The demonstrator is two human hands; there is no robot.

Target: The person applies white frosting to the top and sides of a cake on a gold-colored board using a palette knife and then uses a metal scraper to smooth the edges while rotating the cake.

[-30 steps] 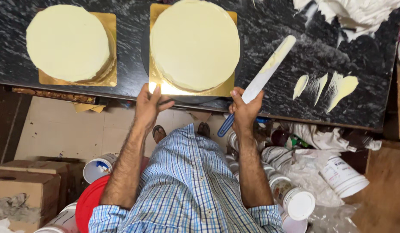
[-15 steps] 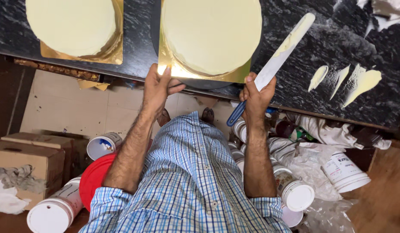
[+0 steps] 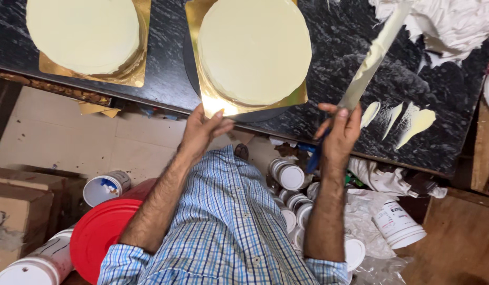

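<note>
On the black marble counter (image 3: pixel 165 68), seen from above:

- Cake (image 3: pixel 254 48), pale cream, round, on a gold board (image 3: pixel 212 97) atop a dark turntable (image 3: pixel 265 114) whose rim shows at the near side. Board corner overhangs the counter's near edge.
- Second cake (image 3: pixel 82 32), same finish, on its own gold board, well apart to the left.
- Left hand (image 3: pixel 201 131): fingers loosely curled, tips touching the near edge of the board; it grips nothing.
- Right hand (image 3: pixel 338 134): fingers wrapped around the blue handle of a long spatula (image 3: pixel 375 53), thumb pressed near the blade's base. Blade smeared with cream, tilted up over the counter, clear of the cake.
- Cream smears (image 3: pixel 408 117) on the counter beside the blade; crumpled white cloth (image 3: pixel 445 24) at the far right.
- Tubs (image 3: pixel 289 177) and a red lid (image 3: pixel 99 235) on the floor below.

Risks, as judged: a nudge from the left hand could slide the overhanging board off the turntable. A loaded blade swung back carelessly could gouge the smooth side. Cream may drip from the blade onto the shirt (image 3: pixel 228 232) or tubs.
</note>
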